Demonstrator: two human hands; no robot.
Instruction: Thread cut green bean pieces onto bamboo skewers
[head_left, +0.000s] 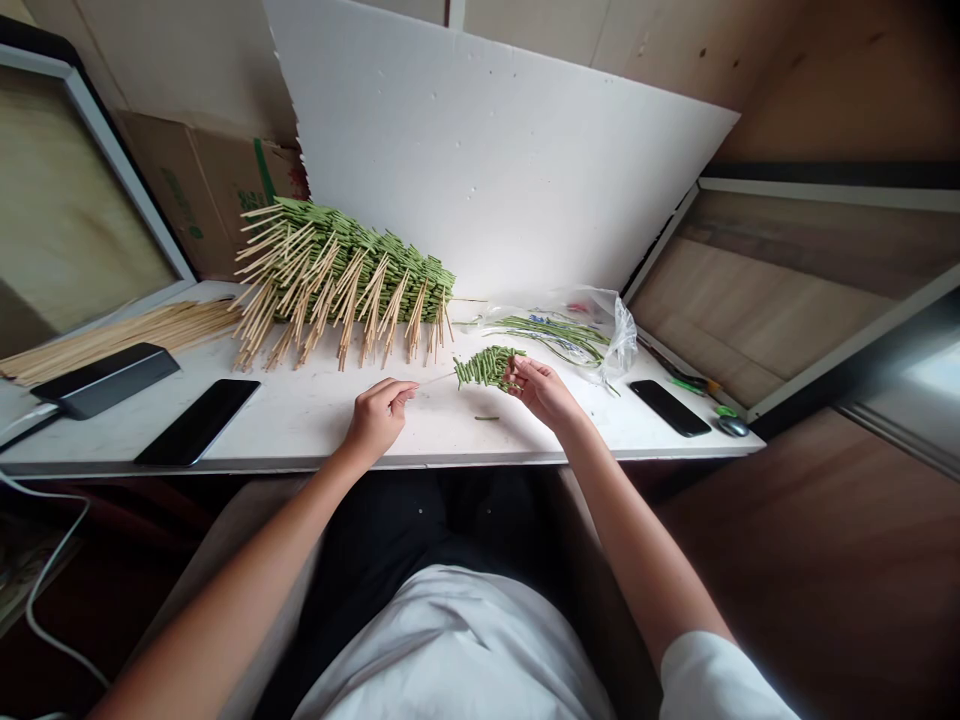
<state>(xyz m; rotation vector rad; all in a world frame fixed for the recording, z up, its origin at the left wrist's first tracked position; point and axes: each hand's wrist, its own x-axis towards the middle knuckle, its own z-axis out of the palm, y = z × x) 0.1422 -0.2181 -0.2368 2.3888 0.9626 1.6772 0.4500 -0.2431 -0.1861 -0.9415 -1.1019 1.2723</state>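
My left hand [379, 415] pinches the bare end of a thin bamboo skewer [436, 379] above the white table [315, 420]. Green bean pieces [486, 366] are threaded along the skewer's far end. My right hand [541, 390] is closed around those pieces at their right side. One loose green piece [486, 418] lies on the table just below. A large pile of finished bean skewers [337, 275] rests behind my left hand. To the right sits a clear plastic bag [570, 335] holding long green beans.
A bundle of bare skewers [120, 340] lies at the far left beside a dark flat device [105, 380]. One phone [199, 420] lies left, another phone [670, 407] right. A white foam board [495, 160] leans at the back. Scissors [694, 382] lie at the right edge.
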